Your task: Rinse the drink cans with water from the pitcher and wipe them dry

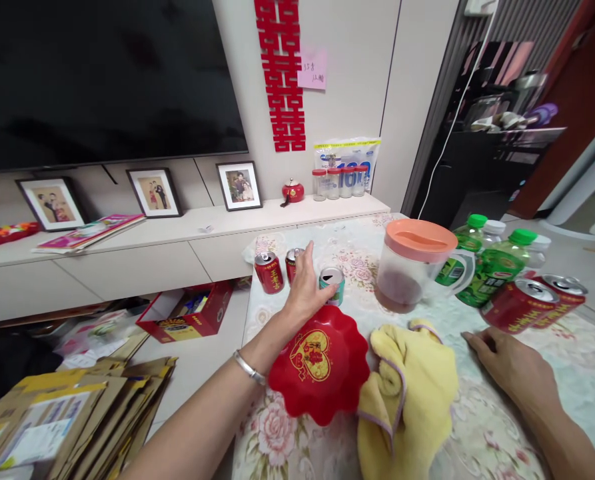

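Note:
My left hand [306, 288] reaches over the red scalloped plate [344, 360], its fingers apart, between a dark red can [292, 263] and a small teal can [333, 293]. Its thumb overlaps the teal can; whether they touch I cannot tell. Another red can [269, 272] stands to the left. On the right, my right hand [514, 367] rests on the tablecloth with curled fingers, near two red cans [514, 305] [564, 297]; its fingertips are partly hidden. The yellow cloth [410, 393] lies crumpled between the plate and my right hand.
A pitcher [407, 267] with an orange lid stands mid-table, beside green-capped bottles [497, 267]. Small jars [340, 183], a red pot [292, 192] and picture frames [240, 186] line the cabinet [127, 267]. Flattened cardboard [92, 407] lies on the floor at left.

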`<state>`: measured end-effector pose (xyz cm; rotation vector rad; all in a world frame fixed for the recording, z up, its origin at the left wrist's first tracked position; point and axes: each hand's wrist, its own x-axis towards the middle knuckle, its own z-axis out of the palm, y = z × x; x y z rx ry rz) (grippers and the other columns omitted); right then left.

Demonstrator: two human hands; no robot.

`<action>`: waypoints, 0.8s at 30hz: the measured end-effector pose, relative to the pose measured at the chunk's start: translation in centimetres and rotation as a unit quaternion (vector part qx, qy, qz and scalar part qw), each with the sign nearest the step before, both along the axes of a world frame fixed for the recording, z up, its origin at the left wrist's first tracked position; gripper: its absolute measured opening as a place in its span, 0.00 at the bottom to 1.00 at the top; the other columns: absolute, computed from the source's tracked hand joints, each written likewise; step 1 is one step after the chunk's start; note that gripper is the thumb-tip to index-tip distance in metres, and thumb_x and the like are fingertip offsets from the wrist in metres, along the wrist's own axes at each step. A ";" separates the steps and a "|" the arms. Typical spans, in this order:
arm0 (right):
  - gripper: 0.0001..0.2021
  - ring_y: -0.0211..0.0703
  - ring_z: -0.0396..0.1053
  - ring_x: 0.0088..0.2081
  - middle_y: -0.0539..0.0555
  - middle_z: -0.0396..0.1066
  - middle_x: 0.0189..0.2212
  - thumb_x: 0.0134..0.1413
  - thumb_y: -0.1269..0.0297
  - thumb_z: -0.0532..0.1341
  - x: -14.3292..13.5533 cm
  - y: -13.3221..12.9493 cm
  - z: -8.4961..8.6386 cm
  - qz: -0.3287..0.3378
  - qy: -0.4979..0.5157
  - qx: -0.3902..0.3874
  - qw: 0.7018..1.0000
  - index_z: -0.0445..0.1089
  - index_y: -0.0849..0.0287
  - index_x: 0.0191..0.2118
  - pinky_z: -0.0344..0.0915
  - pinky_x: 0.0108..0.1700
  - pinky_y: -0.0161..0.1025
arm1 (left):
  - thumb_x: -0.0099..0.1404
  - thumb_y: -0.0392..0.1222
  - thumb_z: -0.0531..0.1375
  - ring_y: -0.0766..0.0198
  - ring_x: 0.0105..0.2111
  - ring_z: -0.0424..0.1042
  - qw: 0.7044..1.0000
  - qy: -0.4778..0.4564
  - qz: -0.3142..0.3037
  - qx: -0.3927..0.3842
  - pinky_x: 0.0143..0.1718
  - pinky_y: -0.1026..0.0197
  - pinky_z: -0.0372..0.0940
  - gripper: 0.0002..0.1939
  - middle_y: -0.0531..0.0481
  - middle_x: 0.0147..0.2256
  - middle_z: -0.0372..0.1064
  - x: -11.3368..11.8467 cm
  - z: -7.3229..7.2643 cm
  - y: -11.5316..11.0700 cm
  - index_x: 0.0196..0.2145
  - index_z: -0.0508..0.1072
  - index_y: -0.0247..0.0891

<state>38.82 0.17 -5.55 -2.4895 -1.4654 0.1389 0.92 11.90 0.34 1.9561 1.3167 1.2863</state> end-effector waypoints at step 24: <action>0.21 0.60 0.75 0.37 0.62 0.77 0.31 0.57 0.42 0.49 -0.3 0.1 0.2 0.010 -0.030 -0.035 0.999 0.68 0.52 0.30 0.60 0.32 0.45 | 0.53 0.34 0.68 0.47 0.63 0.65 0.984 -0.035 0.165 -0.049 0.62 0.44 0.62 0.49 0.38 0.60 0.63 2.2 2.7 -5.2 0.68 0.49 0.41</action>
